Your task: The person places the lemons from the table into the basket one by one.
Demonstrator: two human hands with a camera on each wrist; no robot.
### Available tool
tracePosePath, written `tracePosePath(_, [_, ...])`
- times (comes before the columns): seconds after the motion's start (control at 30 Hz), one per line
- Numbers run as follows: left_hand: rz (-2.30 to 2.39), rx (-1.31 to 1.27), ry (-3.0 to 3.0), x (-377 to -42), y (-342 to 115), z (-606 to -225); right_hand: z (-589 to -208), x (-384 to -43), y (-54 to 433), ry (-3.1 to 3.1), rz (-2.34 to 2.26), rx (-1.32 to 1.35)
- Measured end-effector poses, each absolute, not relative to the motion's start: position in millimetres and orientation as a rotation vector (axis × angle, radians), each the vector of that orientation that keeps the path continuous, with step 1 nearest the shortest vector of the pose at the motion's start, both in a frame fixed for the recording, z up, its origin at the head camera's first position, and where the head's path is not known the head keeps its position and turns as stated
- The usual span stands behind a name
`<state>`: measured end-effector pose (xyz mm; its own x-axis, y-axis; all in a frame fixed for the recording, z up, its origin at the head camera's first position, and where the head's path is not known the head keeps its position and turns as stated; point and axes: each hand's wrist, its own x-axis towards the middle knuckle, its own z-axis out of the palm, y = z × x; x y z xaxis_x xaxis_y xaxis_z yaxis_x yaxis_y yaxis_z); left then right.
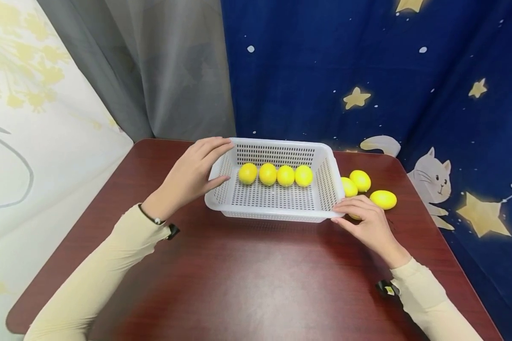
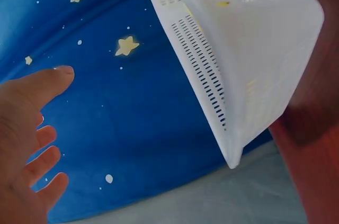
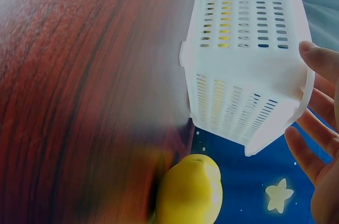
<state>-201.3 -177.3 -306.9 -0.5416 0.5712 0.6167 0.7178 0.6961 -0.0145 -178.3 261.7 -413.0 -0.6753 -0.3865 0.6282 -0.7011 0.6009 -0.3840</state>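
A white slotted plastic basket [image 1: 273, 214] is at the far part of the table, with a row of several lemons [image 1: 268, 174] on its bottom. My left hand [image 1: 192, 170] is at the basket's left end, its fingers extended near the back left corner. In the left wrist view, a gap shows between the left hand [image 2: 26, 134] and the basket [image 2: 275, 49]. At the front right corner, my right hand [image 1: 367, 225] pinches the rim, thumb on the outer side and fingers across it. The right wrist view shows the right thumb [image 3: 320, 61] at the basket's rim.
Several loose lemons [image 1: 383, 200] lie on the table right of the basket, one partly hidden behind the right hand. The dark red wooden table [image 1: 256, 279] extends toward me. A blue star-patterned curtain [image 1: 290, 85] and a grey curtain [image 1: 187, 71] hang behind its far edge.
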Motion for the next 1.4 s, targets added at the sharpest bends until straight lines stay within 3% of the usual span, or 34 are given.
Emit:
tracePosePath(0.53, [-0.458, -0.915, -2.414, -161, -196, -356, -406, -177, 264, -2.422, 0.793, 0.846])
tracePosePath(1.0, [-0.497, -0.844, -2.394, -163, -206, -390, -397, -175, 263, -2.537, 0.667, 0.836])
tracePosePath(1.4, [-0.477, -0.867, -2.342, -165, -209, -395, -386, -179, 262, -2.633, 0.548, 0.862])
